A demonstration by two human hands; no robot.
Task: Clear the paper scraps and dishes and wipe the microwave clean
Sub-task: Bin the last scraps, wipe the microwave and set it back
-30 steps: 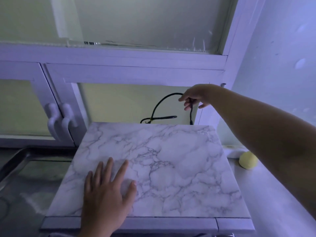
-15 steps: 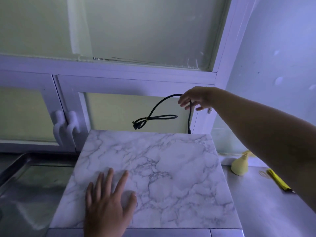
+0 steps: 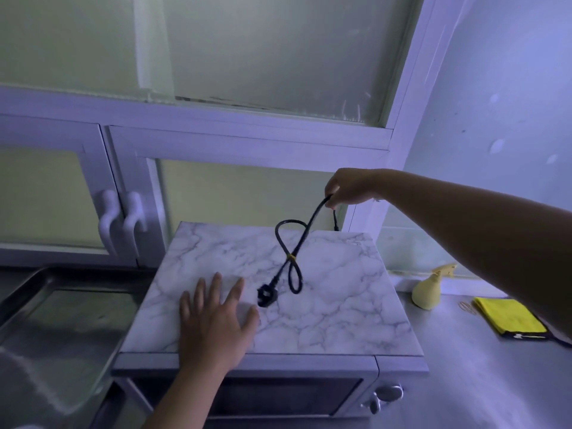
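Pinching cord (image 3: 298,243) in right hand (image 3: 349,187) over far microwave (image 3: 325,292); pressing left hand (image 3: 213,320), fingers spread, flat near.

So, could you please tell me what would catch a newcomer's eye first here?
The black power cord stands out: the right hand holds it up at the back, its plug down on the marble-patterned microwave top. The left hand lies flat near the front edge. To the right, a pale yellow spray bottle and a yellow cloth sit on the steel counter.

Cord (image 3: 291,258) and plug (image 3: 266,296) cross the microwave top (image 3: 340,298); its right half lies open.
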